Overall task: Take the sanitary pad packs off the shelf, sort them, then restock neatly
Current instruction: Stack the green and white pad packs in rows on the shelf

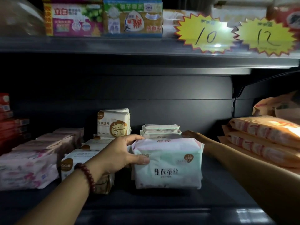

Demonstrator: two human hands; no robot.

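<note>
Gripping the pale green pad pack (168,163) at its left edge, the left hand (120,153) puts its thumb on the front and its fingers on top. The right hand (194,137) touches its right rear corner; whether it grasps, I cannot tell. The pack stands on the dark shelf (162,202), with cat-printed packs (113,123) left of it.

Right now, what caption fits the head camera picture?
Left hand and right hand hold a pale pad pack on the dark shelf.

Dark metal shelving (162,200), dim light
</note>
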